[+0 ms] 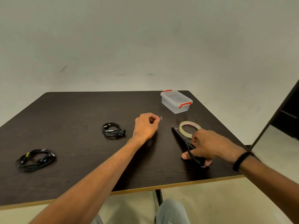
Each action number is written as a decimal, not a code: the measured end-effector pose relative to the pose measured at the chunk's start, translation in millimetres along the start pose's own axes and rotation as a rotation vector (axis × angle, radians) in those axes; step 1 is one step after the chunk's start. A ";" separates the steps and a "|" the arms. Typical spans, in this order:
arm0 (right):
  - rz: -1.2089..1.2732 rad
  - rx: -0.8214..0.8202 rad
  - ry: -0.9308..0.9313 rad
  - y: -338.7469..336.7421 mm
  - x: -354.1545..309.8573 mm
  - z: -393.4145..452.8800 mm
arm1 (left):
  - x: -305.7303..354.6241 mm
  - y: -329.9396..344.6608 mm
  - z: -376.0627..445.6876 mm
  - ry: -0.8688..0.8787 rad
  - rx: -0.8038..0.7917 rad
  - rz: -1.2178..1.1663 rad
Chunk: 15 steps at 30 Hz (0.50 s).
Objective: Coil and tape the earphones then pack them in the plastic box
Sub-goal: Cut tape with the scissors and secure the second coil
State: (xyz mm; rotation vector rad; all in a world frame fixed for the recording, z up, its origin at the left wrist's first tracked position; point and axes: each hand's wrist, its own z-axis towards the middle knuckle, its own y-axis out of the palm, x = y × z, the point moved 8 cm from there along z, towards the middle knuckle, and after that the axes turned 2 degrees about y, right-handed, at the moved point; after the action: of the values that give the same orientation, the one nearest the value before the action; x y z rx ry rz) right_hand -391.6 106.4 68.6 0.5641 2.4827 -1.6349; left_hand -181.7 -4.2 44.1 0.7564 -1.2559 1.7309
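Dark wood-grain tabletop (80, 113) with a pale edge band

At its far right corner stands a clear plastic box (176, 101), lid shut with red clasps. A roll of clear tape (190, 126) lies nearer along the right edge, black scissors (182, 139) just beside it. One coiled black earphone set (112, 130) lies mid-table, another earphone coil (35, 159) near the left edge.

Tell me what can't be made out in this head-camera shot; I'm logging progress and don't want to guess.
- Scissors: handles hidden under the right hand.
- Tape piece pinched by the left hand: too small and clear to judge its length.
- Tape roll: near edge covered by right fingers.
- Plastic box: latch state of the red clips too small to tell.
- Both earphone coils: whether already taped, too small.
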 end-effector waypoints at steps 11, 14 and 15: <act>-0.530 0.060 -0.071 -17.1 -29.0 20.0 | -16.2 -52.8 -35.4 -0.202 -0.108 -0.501; -0.342 -0.150 -0.027 -10.2 -20.2 26.6 | -16.1 -63.4 -39.1 -0.177 -0.137 -0.505; -0.279 -0.222 -0.005 -8.3 -17.9 26.1 | -16.3 -66.6 -39.6 -0.165 -0.146 -0.502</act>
State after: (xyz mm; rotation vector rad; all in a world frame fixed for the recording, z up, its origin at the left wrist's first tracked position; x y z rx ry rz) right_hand -381.0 75.5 70.3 0.1933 2.7924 -1.4063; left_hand -114.8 38.0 47.2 1.0406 -1.1607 1.1788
